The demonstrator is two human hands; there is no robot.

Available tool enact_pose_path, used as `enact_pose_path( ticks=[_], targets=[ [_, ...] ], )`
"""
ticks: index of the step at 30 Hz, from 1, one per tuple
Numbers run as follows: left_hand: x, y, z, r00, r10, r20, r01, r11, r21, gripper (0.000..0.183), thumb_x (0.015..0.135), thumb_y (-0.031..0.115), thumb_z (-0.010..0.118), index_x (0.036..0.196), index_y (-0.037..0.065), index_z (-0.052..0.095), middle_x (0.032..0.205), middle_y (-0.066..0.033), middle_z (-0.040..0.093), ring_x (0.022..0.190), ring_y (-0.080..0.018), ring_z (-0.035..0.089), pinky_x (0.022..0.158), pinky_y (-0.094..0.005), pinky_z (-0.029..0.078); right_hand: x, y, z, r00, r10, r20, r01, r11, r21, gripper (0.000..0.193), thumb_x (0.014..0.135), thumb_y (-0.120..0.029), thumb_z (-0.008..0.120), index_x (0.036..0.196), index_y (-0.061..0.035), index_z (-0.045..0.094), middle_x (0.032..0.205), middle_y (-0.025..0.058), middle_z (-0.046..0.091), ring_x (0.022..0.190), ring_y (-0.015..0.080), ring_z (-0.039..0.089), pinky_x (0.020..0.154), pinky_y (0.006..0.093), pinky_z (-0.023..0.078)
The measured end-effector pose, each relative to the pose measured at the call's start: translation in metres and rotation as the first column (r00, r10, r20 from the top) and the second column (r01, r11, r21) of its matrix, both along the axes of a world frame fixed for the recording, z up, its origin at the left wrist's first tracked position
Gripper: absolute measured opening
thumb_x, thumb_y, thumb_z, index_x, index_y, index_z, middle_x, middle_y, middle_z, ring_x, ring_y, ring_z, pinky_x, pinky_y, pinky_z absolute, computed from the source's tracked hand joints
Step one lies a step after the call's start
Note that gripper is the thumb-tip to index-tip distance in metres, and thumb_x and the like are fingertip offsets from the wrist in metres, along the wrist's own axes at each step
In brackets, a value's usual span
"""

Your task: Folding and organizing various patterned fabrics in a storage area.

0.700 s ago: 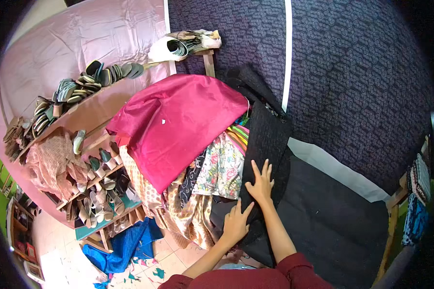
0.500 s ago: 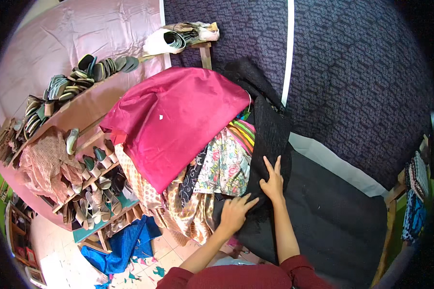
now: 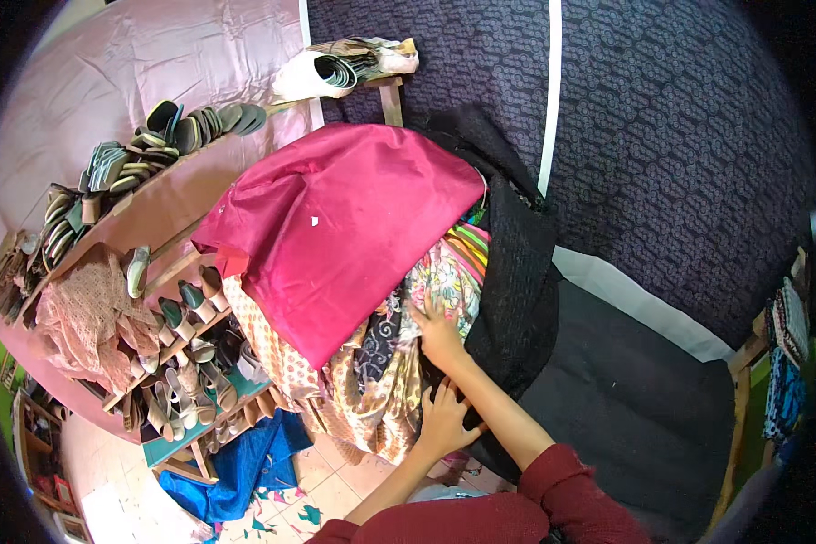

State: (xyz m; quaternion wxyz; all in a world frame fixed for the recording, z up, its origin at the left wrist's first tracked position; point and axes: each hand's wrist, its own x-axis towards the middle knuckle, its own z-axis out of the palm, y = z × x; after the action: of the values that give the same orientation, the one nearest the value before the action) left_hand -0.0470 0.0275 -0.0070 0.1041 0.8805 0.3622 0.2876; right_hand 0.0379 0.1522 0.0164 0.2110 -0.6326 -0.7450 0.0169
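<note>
Touching white floral cotton-like cloth beside a glossy magenta sheet, the right hand was spread; the left hand, also spread, lay by coarse black fabric. Hard tugging could have dislodged the sheet.

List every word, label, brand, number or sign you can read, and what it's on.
No text is readable anywhere.
White mark on the pink cloth: too small to tell.
Shoes: any markings too small to read.
Floral cloth and dark wall covering: patterns, no legible lettering.
</note>
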Motion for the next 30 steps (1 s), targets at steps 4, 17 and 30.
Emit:
enact_pose_path(
  ticks=[4,17,30],
  targets=[
    [-0.015,0.015,-0.003,1.0,-0.008,-0.024,0.008,1.0,0.011,0.073,0.055,0.012,0.071,0.124,0.019,0.048,0.134,-0.0198,0.033,0.117,-0.0325,0.039,0.089,-0.0461,0.034,0.025,-0.011,0.024,0.869,0.172,-0.464,-0.124,0.983,0.132,0.056,0.063,0.012,0.046,0.116,-0.0066,0.055,0.122,0.0236,0.047,0.114,0.0369,0.046,0.095,0.0354,0.039],
    [-0.056,0.067,0.004,0.989,0.132,-0.065,-0.105,0.943,0.317,0.065,0.061,0.008,0.06,0.12,0.034,0.054,0.11,-0.0028,0.056,0.107,-0.0257,0.046,0.09,-0.0517,0.027,0.065,-0.071,0.059,0.725,0.164,-0.669,0.07,0.949,0.308,0.049,0.062,0.014,0.039,0.103,-0.0014,0.063,0.115,0.0197,0.055,0.108,0.0301,0.054,0.093,0.0309,0.041],
    [-0.045,0.022,0.003,0.929,0.043,0.367,-0.107,0.982,0.156,0.028,0.069,0.021,0.067,0.097,0.016,0.065,0.11,-0.0092,0.05,0.096,-0.0274,0.043,0.083,-0.0373,0.031,0.044,-0.078,0.035,0.983,0.138,-0.119,-0.117,0.978,0.172,0.048,0.074,-0.004,0.05,0.122,-0.0056,0.048,0.132,0.0186,0.04,0.124,0.0288,0.037,0.102,0.0476,0.024]
  ],
)
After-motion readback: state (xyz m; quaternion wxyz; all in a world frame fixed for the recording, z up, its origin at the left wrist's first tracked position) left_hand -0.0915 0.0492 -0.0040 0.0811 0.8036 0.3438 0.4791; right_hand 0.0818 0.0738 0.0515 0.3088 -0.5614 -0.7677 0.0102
